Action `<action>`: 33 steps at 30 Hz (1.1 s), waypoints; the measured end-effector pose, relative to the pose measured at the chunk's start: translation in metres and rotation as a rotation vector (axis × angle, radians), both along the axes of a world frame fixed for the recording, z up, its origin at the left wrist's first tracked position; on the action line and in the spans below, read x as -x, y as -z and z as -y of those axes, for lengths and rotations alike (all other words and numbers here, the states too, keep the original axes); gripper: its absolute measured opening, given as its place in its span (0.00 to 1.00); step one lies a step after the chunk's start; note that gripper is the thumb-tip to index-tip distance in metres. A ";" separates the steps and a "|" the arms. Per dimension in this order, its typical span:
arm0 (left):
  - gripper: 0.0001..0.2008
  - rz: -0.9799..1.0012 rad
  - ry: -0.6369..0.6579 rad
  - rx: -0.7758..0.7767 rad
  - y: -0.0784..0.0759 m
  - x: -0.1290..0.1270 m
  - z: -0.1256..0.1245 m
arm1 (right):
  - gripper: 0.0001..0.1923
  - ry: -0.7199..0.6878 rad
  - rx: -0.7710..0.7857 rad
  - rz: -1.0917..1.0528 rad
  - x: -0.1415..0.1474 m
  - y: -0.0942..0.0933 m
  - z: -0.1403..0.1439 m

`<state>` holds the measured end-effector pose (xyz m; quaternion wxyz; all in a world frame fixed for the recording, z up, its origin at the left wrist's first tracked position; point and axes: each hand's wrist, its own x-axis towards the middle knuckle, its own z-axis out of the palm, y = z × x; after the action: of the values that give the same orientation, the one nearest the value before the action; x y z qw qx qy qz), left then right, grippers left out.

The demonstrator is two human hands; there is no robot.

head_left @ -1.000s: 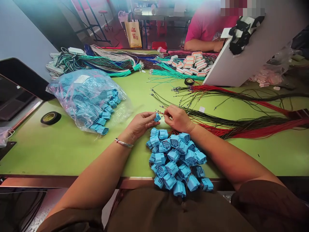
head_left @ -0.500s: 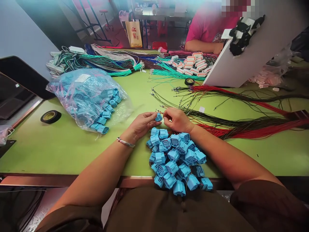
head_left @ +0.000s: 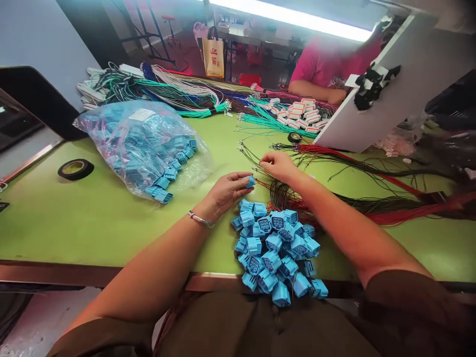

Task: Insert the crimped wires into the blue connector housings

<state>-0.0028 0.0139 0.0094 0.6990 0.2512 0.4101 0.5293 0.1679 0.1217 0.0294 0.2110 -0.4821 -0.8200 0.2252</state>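
Note:
A small blue connector housing (head_left: 250, 182) is pinched between the thumb and fingers of my left hand (head_left: 226, 192), with a thin red-orange wire running from it to the right. My right hand (head_left: 280, 166) is over the tips of several black wires (head_left: 247, 151) with crimped metal ends. Its fingers are curled together; what lies between them, if anything, is hidden. Below my hands, a heap of blue connectors (head_left: 273, 248) lies at the table's front edge, some overhanging it. A bundle of black and red wires (head_left: 394, 210) stretches right, under my right forearm.
On the left a clear plastic bag (head_left: 122, 144) holds more blue connectors, beside a roll of black tape (head_left: 76, 169). White connectors (head_left: 299, 114) and green wires (head_left: 201, 113) lie at the back. A white panel (head_left: 372, 114) stands at right; a person in pink (head_left: 316, 69) sits opposite.
My right hand has moved away from the blue connector, up and right to the black wire tips. My left hand keeps the connector. The view has shifted slightly.

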 end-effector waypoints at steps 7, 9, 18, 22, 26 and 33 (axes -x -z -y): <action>0.12 -0.025 0.016 0.021 0.003 -0.003 0.001 | 0.11 0.156 -0.001 0.457 0.067 0.009 -0.051; 0.12 -0.039 0.029 0.033 0.004 -0.003 0.000 | 0.12 0.238 -0.004 0.495 0.078 0.015 -0.055; 0.15 -0.041 0.065 -0.018 0.008 -0.002 0.000 | 0.06 0.258 0.271 -0.195 0.052 -0.022 -0.056; 0.15 -0.013 0.057 -0.021 0.007 -0.003 0.001 | 0.08 0.148 0.591 -0.652 0.024 -0.046 -0.018; 0.11 0.029 0.041 0.012 0.006 -0.003 0.000 | 0.09 0.073 0.520 -0.673 -0.001 -0.034 0.029; 0.11 0.035 0.077 0.024 0.009 -0.001 -0.003 | 0.05 -0.068 -0.257 -0.298 -0.017 0.008 0.066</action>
<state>-0.0022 0.0167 0.0002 0.7288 0.2494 0.3941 0.5013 0.1845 0.0559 0.0216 0.3822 -0.3844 -0.8175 0.1944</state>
